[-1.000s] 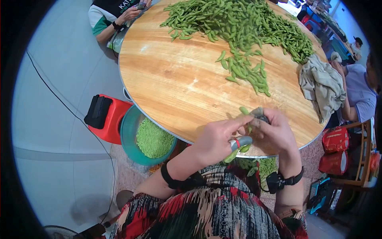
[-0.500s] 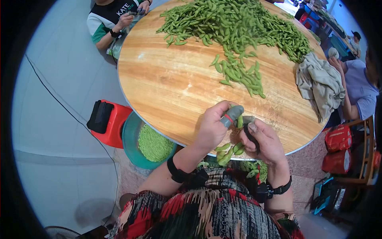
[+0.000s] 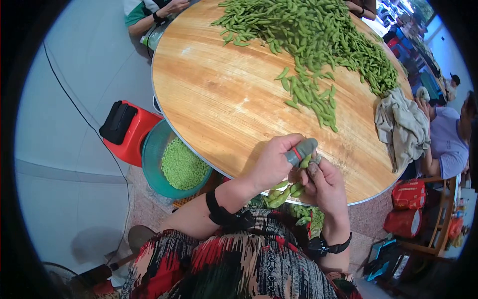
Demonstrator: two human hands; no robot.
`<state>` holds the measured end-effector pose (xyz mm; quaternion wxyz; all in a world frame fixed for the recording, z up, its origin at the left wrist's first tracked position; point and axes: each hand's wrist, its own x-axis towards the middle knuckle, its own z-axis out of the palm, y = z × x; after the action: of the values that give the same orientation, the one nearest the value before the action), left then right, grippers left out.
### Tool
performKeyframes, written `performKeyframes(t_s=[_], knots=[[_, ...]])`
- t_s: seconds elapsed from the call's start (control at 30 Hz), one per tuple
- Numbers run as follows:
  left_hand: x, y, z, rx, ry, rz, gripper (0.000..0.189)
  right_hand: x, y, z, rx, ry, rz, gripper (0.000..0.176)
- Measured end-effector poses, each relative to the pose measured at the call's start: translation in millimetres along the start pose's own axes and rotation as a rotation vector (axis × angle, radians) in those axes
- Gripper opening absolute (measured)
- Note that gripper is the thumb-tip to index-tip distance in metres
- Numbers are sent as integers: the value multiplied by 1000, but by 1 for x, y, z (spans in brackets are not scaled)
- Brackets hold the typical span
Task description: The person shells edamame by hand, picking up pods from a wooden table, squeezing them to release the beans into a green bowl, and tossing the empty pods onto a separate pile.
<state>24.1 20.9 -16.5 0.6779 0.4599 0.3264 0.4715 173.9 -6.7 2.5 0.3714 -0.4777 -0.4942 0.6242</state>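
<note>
My left hand [image 3: 276,160], with a grey cover and red band on its thumb, is closed on a green soybean pod [image 3: 305,161] over the table's near edge. My right hand [image 3: 327,188] pinches the other end of this pod, its fingertips partly covered in grey. Just below the hands, several loose pods [image 3: 279,197] lie at the edge. A small group of pods [image 3: 311,97] sits farther up the round wooden table [image 3: 214,99], in front of a big heap of pods [image 3: 318,35].
A teal basin [image 3: 149,159] of shelled green beans [image 3: 183,167] stands below the table at left, beside a red stool [image 3: 132,137]. A grey cloth [image 3: 401,124] hangs over the right edge near a person [image 3: 445,134]. Another person's hand [image 3: 172,7] is at the far left.
The view has shifted, so the table's contents appear lower and the basin farther left. Both hands stay together at the pod, my right fingers now closer to my left thumb.
</note>
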Motion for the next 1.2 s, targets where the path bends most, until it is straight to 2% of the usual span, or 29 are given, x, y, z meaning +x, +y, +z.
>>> performKeyframes(t_s=[0.03,0.07,0.1,0.13,0.17,0.23,0.27,0.33,0.37,0.4,0.5,0.57,0.6,0.67,0.77,0.83,0.9,0.97,1.0,1.07,1.1,1.13,1.2], knots=[[1,-3,-2,-139,-23,-89,22,0,0,0,-11,-9,4,16],[3,-5,-4,-149,-14,-83,22,0,0,0,93,-38,27,16],[5,-7,-6,-287,-70,-104,24,0,0,-1,197,-65,50,16],[6,-7,-7,-425,-129,-123,26,0,-2,-1,187,-71,54,16],[5,-6,-7,-434,-125,-113,26,1,-4,-2,250,-93,97,14],[3,2,-3,-267,-29,-152,21,3,-6,-3,297,-117,142,13],[1,8,1,-280,-26,-140,21,6,-3,-4,173,-44,84,13],[-3,17,7,97,93,-101,17,12,6,-7,28,16,27,12],[-1,16,7,178,170,-14,18,16,13,-10,-56,61,-37,13],[0,15,7,167,179,-2,18,19,14,-10,-137,106,-104,13],[2,6,3,179,218,26,18,21,3,-4,-154,156,-49,14],[8,-16,-5,302,231,221,19,25,-1,-5,-128,178,-7,13],[8,-13,-5,300,237,224,19,28,-2,-8,-15,139,47,13],[7,-2,-5,-111,142,-17,22,29,-2,-10,96,100,102,14],[10,-6,-8,-257,138,-120,23,29,0,-3,252,60,95,15],[11,-5,-5,-295,168,-101,22,27,-2,6,-255,129,-33,17],[9,-5,-5,-333,196,-85,22,31,0,-1,-194,195,-71,18],[6,-6,-3,332,185,190,36,37,-3,-14,-82,264,-164,21],[4,-6,0,329,183,190,36,38,-5,-16,-85,266,-163,21],[-1,-6,7,503,138,229,54,37,-7,-16,-97,255,-53,19],[-4,-4,8,596,72,254,65,42,3,-10,-7,224,-114,17],[-6,-3,9,592,70,251,65,42,4,-12,-9,227,-111,17],[-7,0,10,335,7,213,61,41,1,-12,171,84,-111,14]])
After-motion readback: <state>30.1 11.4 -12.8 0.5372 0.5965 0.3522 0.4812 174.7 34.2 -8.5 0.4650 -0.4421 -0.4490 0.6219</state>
